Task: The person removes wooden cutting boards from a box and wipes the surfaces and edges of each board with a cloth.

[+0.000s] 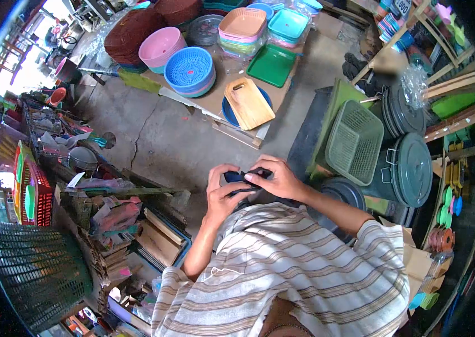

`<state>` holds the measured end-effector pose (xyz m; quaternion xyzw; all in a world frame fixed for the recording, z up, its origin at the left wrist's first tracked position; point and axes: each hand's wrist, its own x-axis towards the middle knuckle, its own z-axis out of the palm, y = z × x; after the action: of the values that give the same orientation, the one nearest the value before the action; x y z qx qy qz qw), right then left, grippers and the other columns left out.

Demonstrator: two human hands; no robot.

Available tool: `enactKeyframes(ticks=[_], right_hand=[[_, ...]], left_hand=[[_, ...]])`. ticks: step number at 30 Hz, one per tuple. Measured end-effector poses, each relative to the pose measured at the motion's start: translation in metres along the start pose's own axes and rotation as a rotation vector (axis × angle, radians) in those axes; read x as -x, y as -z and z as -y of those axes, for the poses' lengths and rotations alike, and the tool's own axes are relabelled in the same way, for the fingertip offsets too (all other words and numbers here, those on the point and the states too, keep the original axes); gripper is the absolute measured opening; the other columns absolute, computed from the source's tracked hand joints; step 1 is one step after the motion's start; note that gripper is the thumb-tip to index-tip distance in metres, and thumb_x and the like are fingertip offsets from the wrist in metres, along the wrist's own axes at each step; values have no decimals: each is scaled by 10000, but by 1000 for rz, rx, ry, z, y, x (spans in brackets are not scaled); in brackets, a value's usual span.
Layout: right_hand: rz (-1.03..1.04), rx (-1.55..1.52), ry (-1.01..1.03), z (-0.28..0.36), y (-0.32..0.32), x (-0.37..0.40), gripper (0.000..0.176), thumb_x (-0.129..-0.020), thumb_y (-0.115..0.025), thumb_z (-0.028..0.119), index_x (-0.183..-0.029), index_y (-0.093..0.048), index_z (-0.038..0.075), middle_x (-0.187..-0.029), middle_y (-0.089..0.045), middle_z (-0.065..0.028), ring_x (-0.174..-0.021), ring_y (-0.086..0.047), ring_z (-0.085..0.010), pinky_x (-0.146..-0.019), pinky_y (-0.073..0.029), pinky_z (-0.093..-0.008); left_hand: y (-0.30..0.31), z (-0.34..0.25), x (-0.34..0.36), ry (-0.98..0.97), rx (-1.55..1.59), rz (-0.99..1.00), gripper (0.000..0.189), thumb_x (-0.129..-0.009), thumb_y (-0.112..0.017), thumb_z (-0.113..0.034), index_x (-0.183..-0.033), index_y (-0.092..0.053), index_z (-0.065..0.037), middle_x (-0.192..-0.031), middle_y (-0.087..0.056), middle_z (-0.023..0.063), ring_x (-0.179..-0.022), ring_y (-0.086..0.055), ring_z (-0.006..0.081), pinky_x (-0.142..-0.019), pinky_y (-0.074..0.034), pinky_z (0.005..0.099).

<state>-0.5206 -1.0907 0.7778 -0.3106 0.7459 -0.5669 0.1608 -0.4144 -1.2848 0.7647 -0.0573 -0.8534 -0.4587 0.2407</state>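
Observation:
Close in front of my striped shirt (282, 247), both hands meet on a small dark blue-black folded thing (234, 177), whose kind I cannot make out. My left hand (220, 191) grips its near left side, fingers curled around the edge. On the other side, the fingers and thumb of my right hand (275, 178) pinch its upper right part. Much of it is hidden behind the fingers. Beyond my hands, a wooden cutting board (249, 104) lies on a blue round basin (267, 96) at the table's near corner.
The low table (232, 67) bears a blue colander (189, 70), a pink basin (161, 46), a green tray (272, 64) and stacked baskets (242, 23). To the right are a grey-green basket (355, 143) and a lidded bin (411, 171). Crowded shelving (108, 185) runs along the left.

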Motion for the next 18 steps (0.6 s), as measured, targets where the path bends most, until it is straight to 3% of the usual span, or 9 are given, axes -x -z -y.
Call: enactKeyframes(ticks=[2, 5, 8, 11, 13, 16, 18], right_hand=[[110, 17, 75, 0, 7, -4, 264, -940, -808, 237, -1017, -759, -11, -873, -663, -111, -796, -664, -212, -709, -526, -352], [162, 32, 123, 7, 19, -3, 310, -928, -818, 265, -1061, -754, -8, -917, -675, -126, -812, -666, -230, -718, -527, -370], [271, 33, 101, 21, 36, 7, 445, -891, -857, 292, -1180, -717, -16, -971, -676, -122, -889, -681, -213, -783, -548, -355], [295, 21, 37, 27, 42, 20, 417, -901, -849, 244, -1182, -707, -30, -1013, -690, -130, -890, -688, -212, -796, -557, -344], [249, -134, -145, 18, 42, 27, 350, -909, -833, 184, -1149, -711, -40, -1019, -710, -146, -883, -702, -203, -785, -562, -342], [178, -17, 27, 13, 53, 26, 287, -911, -819, 141, -1110, -720, -41, -997, -729, -156, -902, -723, -191, -777, -568, -342], [119, -41, 55, 16, 58, 23, 271, -907, -818, 141, -1087, -725, -39, -973, -739, -165, -932, -744, -219, -799, -570, -348]], left_hand=[[-14, -3, 0, 118, 117, -10, 286, -694, -946, -157, -910, -794, -47, -1138, -729, 131, -1053, -709, 306, -952, -554, 421], [-30, 3, 13, 246, 175, -22, 332, -710, -955, -146, -892, -718, -2, -981, -743, 149, -902, -740, 243, -822, -576, 374], [-42, 2, 17, 226, 227, -101, 316, -746, -941, -127, -896, -699, 9, -963, -727, 167, -852, -728, 248, -736, -559, 329], [-47, -4, 15, 218, 296, -103, 324, -757, -937, -145, -895, -689, 12, -951, -722, 161, -855, -722, 241, -744, -554, 328], [-52, -5, 15, 222, 358, -99, 322, -768, -932, -154, -894, -687, 13, -949, -720, 156, -857, -720, 242, -756, -553, 334], [-51, -12, 8, 202, 394, -89, 319, -794, -919, -179, -894, -685, 13, -942, -715, 150, -860, -709, 245, -768, -545, 361], [-45, -18, 4, 269, 399, 104, 352, -821, -903, -238, -866, -665, 18, -875, -671, 127, -806, -640, 214, -736, -504, 357]])
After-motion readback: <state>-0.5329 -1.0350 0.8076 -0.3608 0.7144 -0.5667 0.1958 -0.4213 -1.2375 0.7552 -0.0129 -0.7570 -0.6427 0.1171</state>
